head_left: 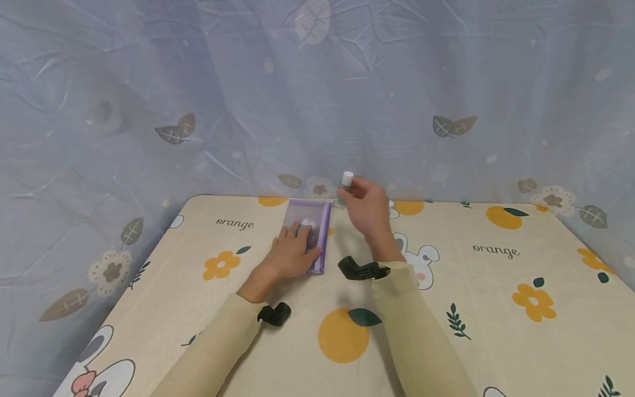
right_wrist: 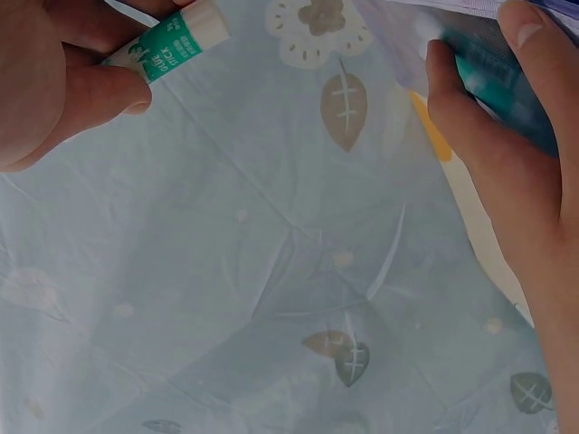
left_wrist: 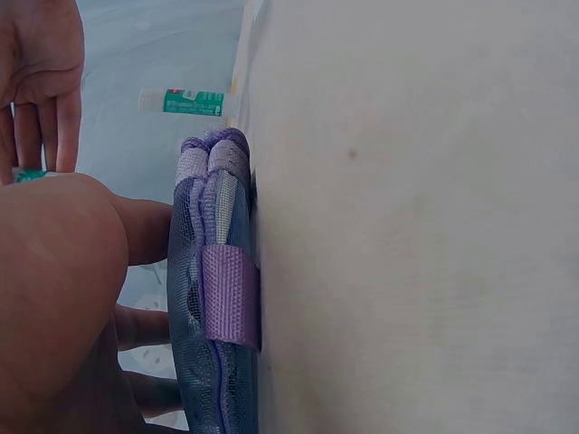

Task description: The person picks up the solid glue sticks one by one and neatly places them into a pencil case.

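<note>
My left hand (head_left: 292,256) lies spread over a mesh zipper pouch (head_left: 305,208) with purple edging, its thumb at the zipper side. Through the mesh, a white-capped item (head_left: 305,223) with green on it shows by the fingers. To the right and above the pouch, my right hand (head_left: 369,209) pinches a glue stick (right_wrist: 170,43) between thumb and fingers, white cap (head_left: 348,177) upward; its lower end is partly hidden. In the left wrist view, another green-labelled glue stick (left_wrist: 192,102) stands upright beyond the pouch's end, which bears a lilac fabric tab (left_wrist: 232,294).
A patterned cream cloth (head_left: 426,342) covers the table. Behind the far edge hangs a grey-blue printed curtain (head_left: 372,82), which also runs down both sides. Each wrist wears a black camera mount, such as the right one (head_left: 359,270).
</note>
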A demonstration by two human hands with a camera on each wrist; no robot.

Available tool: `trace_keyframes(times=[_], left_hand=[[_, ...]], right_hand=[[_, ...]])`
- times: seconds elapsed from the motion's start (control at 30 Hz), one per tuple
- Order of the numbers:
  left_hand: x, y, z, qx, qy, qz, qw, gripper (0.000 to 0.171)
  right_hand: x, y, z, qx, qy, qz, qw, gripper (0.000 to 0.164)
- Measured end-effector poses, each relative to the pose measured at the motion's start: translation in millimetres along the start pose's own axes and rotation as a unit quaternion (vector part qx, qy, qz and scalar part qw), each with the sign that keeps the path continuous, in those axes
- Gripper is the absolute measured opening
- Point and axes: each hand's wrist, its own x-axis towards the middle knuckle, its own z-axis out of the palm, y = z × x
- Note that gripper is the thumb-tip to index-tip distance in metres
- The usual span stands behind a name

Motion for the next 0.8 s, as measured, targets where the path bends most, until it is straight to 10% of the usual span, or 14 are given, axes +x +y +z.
trace_keyframes(times=[0.8], left_hand=[[0.1, -0.7, -0.4, -0.005, -0.002, 0.004, 1.0, 0.07]], right_hand=[[-1.5, 7.8, 6.2, 0.003, -0.018, -0.016, 1.0, 0.036]])
